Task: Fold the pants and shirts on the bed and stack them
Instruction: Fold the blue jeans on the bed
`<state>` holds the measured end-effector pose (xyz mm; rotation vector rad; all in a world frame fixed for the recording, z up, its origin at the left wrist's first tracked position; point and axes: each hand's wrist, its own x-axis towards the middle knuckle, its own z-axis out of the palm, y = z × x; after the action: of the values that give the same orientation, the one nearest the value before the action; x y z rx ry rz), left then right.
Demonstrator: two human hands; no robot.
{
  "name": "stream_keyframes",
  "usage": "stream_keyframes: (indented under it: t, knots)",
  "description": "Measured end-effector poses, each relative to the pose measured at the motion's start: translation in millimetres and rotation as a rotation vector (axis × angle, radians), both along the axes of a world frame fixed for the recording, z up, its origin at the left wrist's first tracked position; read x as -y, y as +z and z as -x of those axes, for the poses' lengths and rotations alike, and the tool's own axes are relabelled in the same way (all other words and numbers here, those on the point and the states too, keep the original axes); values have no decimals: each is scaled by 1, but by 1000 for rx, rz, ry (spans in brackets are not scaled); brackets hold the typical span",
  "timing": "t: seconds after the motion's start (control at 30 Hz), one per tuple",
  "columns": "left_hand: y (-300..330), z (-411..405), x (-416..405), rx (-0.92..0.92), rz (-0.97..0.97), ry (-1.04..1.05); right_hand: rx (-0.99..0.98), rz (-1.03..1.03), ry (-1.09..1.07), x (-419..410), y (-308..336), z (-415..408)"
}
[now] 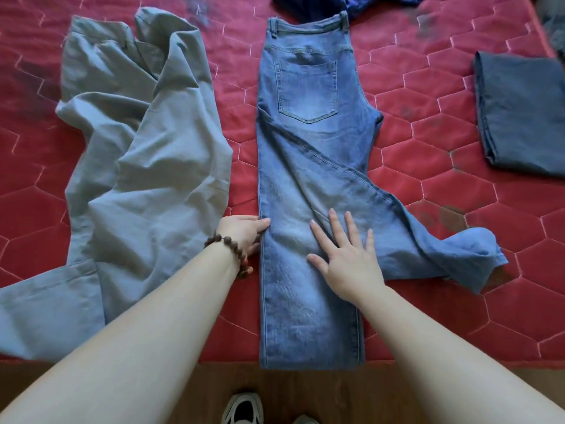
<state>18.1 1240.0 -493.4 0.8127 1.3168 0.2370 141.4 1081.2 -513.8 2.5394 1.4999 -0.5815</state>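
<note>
Red bed (428, 87) w/ grey pants (143, 148) crumpled at left, jeans (305, 148) laid lengthwise mid-bed, one leg splayed right. Right hand (345, 255) flat, fingers spread, pressing jeans; left hand (244, 232) grips jeans' left edge.

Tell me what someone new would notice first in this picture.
The jeans lie lengthwise down the middle of the red bed, one leg splayed off to the right. The right hand presses flat on them while the left hand touches their left edge. Rumpled grey pants sprawl at left, and a folded dark garment sits far right.
</note>
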Motion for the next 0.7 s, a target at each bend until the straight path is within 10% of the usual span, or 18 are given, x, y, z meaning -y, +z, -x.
stream_keyframes:
  t: [0.47,0.6,0.7]
  knots:
    - [-6,12,7,-584,-606,-199,35,50,-107,-3,11,4]
    - [-10,2,35,-448,-1298,-641,61,-413,25,-14,14,33]
    - [-35,1,53,-492,-1252,-1109,-158,-308,56,-11,-2,56]
